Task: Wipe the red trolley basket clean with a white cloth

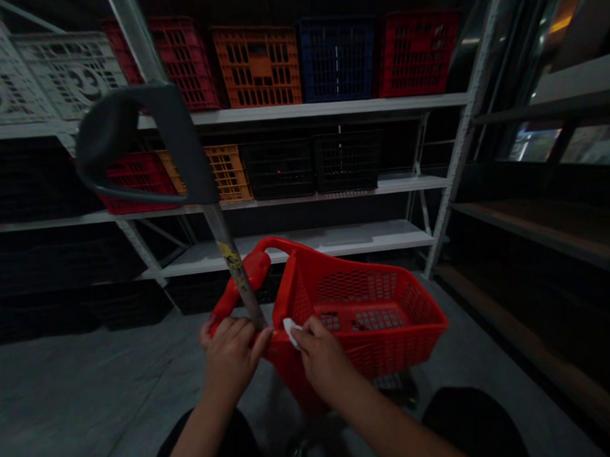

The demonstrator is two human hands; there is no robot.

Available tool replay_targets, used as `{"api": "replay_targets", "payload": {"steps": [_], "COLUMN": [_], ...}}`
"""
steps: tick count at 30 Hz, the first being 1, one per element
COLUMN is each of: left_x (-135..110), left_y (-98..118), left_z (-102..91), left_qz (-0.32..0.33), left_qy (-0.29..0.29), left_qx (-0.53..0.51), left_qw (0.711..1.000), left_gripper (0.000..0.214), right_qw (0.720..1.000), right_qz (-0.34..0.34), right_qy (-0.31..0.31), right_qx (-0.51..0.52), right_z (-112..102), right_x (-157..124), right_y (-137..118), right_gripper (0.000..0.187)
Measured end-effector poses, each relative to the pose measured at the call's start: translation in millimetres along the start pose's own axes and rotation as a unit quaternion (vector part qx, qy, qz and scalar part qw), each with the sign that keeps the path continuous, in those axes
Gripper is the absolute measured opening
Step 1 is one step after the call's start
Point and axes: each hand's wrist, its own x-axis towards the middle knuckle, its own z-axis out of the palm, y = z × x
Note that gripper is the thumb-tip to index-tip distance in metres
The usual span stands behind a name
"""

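A red plastic shopping cart [401, 348] with a perforated basket stands in front of me. My left hand [231, 346] is closed around the cart's red side frame near its handle end. White wiping material [290, 329], perhaps a cloth or tissue, is pinched in the fingers of my right hand [323, 356]. It touches the basket's near rim, close to the upright rear panel [285, 291]. A metal pole [222, 235] slants up from beside my left hand. Higher on it sits a dark grey loop-shaped grip [181, 134].
Behind the cart, a white metal shelving rack [395, 235] holds plastic crates, including an orange crate [258, 67], a blue crate [335, 59] and a black crate [344, 163]. Darker shelves [545, 227] line the right side. Grey concrete floor [79, 380] lies below.
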Motion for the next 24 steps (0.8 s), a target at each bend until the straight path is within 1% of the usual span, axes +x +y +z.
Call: {"api": "replay_targets", "payload": {"steps": [3,7,10,12,14,16,17,18,19,20,21,22,23,24], "left_x": [0.6,0.5,0.7,0.2,-3.3,-12.0,-18.6,-26.6,-35.4,-44.7,-53.9,-62.4,-69.8,-75.9], "left_y": [-0.4,-3.5,-6.1,-6.3,-3.9,2.1,6.8,12.7,19.8,28.0,37.0,46.4,55.9,65.0], "left_z": [0.6,4.0,8.3,9.3,7.0,1.7,-1.6,-4.8,-7.6,-9.7,-11.1,-11.6,-11.3,-10.4], "left_qz": [0.003,0.015,0.016,0.008,-0.022,-0.063,-0.082,-0.090,-0.096,-0.101,-0.095,-0.082,-0.062,-0.054], "left_qy": [0.004,0.021,0.020,0.044,0.101,0.174,0.202,0.214,0.199,0.161,0.101,0.038,-0.027,-0.074], "left_qx": [-0.002,-0.008,-0.013,-0.033,-0.071,-0.120,-0.150,-0.185,-0.237,-0.286,-0.320,-0.347,-0.376,-0.400], "left_qw": [1.000,1.000,1.000,0.998,0.992,0.975,0.964,0.955,0.946,0.939,0.937,0.933,0.924,0.912], "left_gripper": [0.026,0.026,0.025,0.023,0.025,0.031,0.031,0.031,0.029,0.026,0.029,0.039,0.046,0.049], "right_qw": [0.999,0.994,0.991,0.990,0.984,0.969,0.959,0.950,0.943,0.939,0.940,0.944,0.950,0.956], "right_qz": [0.033,0.080,0.099,0.103,0.108,0.125,0.139,0.153,0.163,0.163,0.152,0.131,0.103,0.073], "right_qy": [0.023,0.070,0.086,0.098,0.128,0.165,0.175,0.174,0.167,0.158,0.147,0.138,0.129,0.117], "right_qx": [-0.011,-0.024,-0.012,0.016,0.067,0.137,0.175,0.211,0.239,0.258,0.267,0.268,0.264,0.260], "right_z": [-14.3,-35.0,-45.9,-50.2,-51.8,-50.8,-49.1,-46.5,-42.8,-37.9,-32.0,-25.3,-18.1,-11.0], "right_x": [-14.8,-39.7,-53.7,-57.3,-57.0,-55.3,-55.0,-55.6,-57.1,-59.8,-63.4,-67.7,-72.5,-77.2], "right_y": [26.1,65.1,84.4,87.5,82.5,71.0,63.7,55.9,48.0,40.3,33.0,26.3,20.4,15.2], "right_gripper": [0.032,0.037,0.038,0.036,0.033,0.028,0.025,0.021,0.018,0.014,0.011,0.009,0.007,0.005]}}
